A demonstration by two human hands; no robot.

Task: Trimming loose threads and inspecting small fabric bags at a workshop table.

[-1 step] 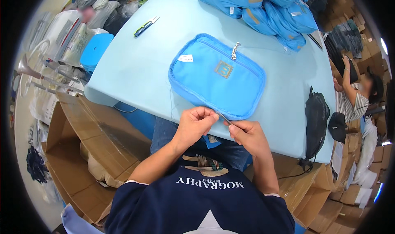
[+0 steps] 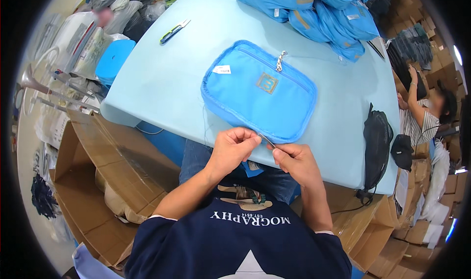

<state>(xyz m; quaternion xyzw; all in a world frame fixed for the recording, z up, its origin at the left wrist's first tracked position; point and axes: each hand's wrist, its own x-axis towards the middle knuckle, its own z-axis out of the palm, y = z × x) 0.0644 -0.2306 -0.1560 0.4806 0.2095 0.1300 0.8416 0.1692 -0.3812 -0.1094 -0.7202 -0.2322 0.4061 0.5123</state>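
Pinching is being done by both hands at the lower middle of the frame: one end of a slim, metallic-looking piece [image 2: 267, 141] is gripped between the thumb and forefinger of the left hand [image 2: 236, 148], and its other end is held likewise by the right hand [image 2: 297, 163]. What exactly the piece is cannot be told (it is mostly covered by fingertips). The blue zippered pouch [image 2: 255, 102] is laid flat at the centre of the frame, its lower edge just beyond the fingers.

Because so little of the piece is grasped, it could be lost from either pinch if unequal pull were applied; with the near edge of the pale blue table [image 2: 162, 83] so close, it could be dropped into the lap. If the point were slipped forward, the pouch's piped seam could be scratched or snagged. The loose threads [image 2: 205, 113] by the pouch's left side could be caught and tugged if it were turned. The pouch might also be nudged askew by a knuckle, since it is held down by nothing visible. The yellow-handled snips [image 2: 173, 32], upper left, are touched by neither hand.
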